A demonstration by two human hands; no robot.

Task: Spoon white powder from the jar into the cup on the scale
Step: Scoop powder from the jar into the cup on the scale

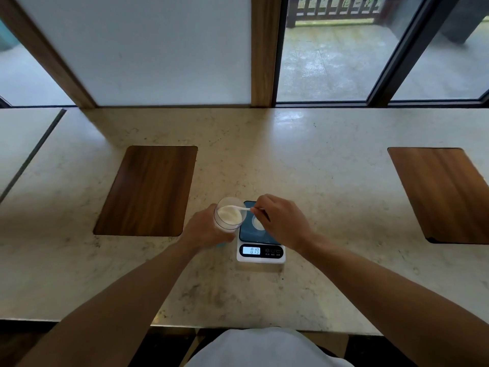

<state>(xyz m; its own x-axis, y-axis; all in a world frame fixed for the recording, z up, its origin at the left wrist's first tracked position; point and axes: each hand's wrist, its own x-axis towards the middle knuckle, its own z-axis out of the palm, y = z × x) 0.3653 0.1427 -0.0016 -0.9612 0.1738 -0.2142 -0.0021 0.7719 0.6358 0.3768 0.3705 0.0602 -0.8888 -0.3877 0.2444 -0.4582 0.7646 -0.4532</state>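
Observation:
My left hand (pixel 205 229) grips a clear jar (pixel 229 215) holding white powder, tilted toward the scale and held just left of it. My right hand (pixel 283 221) pinches the handle of a small white spoon (pixel 239 207), whose bowl reaches over the jar's mouth above the powder. The white scale (pixel 260 251) has a dark blue platform and a lit display. On the platform a small pale cup (pixel 257 223) shows, partly hidden by my right hand.
The pale stone counter (pixel 330 181) has a dark wooden inlay panel (pixel 148 190) to the left and another wooden panel (pixel 444 193) at the far right. Windows and a frosted pane stand behind the counter. The counter's front edge is near my body.

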